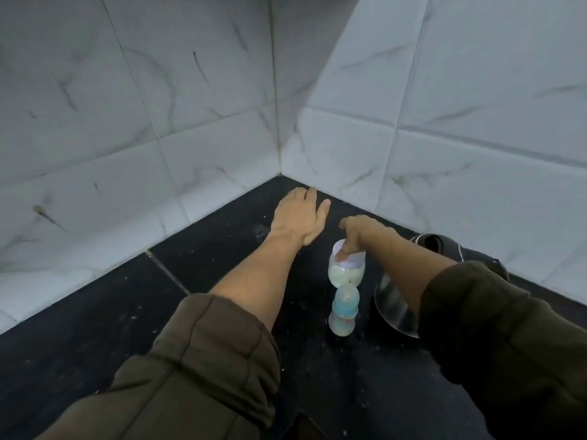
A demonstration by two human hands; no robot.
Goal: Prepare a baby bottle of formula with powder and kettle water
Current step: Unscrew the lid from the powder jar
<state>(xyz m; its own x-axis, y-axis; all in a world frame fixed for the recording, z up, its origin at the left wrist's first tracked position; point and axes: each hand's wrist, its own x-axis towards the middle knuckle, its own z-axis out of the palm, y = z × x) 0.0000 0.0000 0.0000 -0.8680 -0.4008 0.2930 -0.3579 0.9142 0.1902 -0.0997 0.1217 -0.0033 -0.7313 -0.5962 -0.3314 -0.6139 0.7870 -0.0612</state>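
A clear baby bottle [343, 312] with a bluish tint stands upright on the black counter [95, 312]. Directly above its mouth, my right hand [362, 233] grips a small clear powder container [347, 269], tipped downward. White powder lies in the container's lower end, right at the bottle's opening. My left hand [298, 217] rests flat on the counter near the wall corner, fingers straight, holding nothing. A glass kettle [395, 308] with a black top [427, 242] stands just right of the bottle, partly hidden by my right forearm.
White marble-pattern tiled walls [190, 106] meet in a corner behind my hands. The counter carries scattered pale specks. A seam [166, 273] runs across the counter at left. A cord lies by the kettle's top.
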